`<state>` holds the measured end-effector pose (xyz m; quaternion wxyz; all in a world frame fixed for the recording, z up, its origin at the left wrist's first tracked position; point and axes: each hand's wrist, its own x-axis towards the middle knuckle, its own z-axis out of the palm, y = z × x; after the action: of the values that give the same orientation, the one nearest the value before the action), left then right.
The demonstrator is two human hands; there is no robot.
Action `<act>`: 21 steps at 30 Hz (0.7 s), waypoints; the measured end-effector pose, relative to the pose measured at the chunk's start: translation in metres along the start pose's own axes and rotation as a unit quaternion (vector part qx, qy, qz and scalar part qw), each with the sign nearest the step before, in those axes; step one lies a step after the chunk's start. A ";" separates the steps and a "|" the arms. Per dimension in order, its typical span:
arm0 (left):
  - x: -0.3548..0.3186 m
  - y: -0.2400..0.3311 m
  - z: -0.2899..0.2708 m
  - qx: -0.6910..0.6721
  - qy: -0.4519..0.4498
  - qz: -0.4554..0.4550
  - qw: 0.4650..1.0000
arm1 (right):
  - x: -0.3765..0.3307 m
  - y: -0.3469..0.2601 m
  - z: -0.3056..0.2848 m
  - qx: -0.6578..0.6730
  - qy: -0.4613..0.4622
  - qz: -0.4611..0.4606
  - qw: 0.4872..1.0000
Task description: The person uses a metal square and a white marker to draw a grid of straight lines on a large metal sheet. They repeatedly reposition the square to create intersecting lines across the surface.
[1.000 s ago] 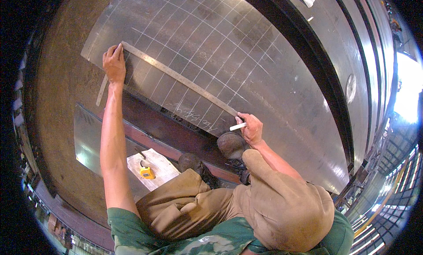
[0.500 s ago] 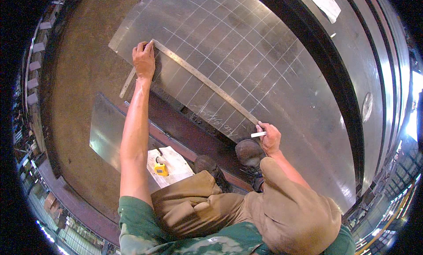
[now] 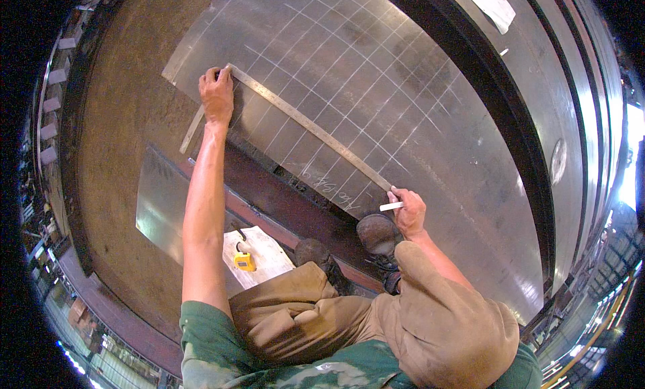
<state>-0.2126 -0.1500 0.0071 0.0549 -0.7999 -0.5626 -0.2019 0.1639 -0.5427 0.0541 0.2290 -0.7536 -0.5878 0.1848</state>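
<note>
A flat metal square (image 3: 310, 127), L-shaped, lies on a grey steel plate (image 3: 470, 207) marked with a grid of white lines. At the square's corner, my left hand (image 3: 217, 97) grips it, thumb and fingers closed about the metal. The short leg passes under that hand and sticks out past the plate's edge. My right hand (image 3: 408, 211) holds the end of the long leg, and a white chalk stick (image 3: 391, 206) juts from its closed fingers. Handwritten white marks show on the plate below the long leg.
A yellow tape measure (image 3: 244, 261) rests on a white paper sheet (image 3: 265, 253) left of my knees. My dark shoes (image 3: 380, 234) are by the plate's near edge. A dark gap (image 3: 497, 100) separates this plate from another at right, where a white sheet (image 3: 490, 6) lies.
The view has shifted very slightly. Both hands keep the same hold on the square, which stays in place on the plate.
</note>
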 end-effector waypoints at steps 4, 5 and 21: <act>0.002 0.004 -0.003 0.001 0.005 0.002 1.000 | 0.001 -0.002 -0.002 -0.002 0.001 0.000 1.000; 0.001 0.004 -0.004 0.003 0.005 0.001 1.000 | 0.001 -0.003 -0.003 -0.003 -0.007 0.008 1.000; 0.003 -0.008 0.006 0.045 0.000 0.025 0.999 | 0.001 -0.002 -0.003 0.008 -0.012 0.006 1.000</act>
<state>-0.2172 -0.1424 0.0019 0.0961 -0.8101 -0.5514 -0.1749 0.1643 -0.5418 0.0575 0.2265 -0.7528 -0.5848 0.1999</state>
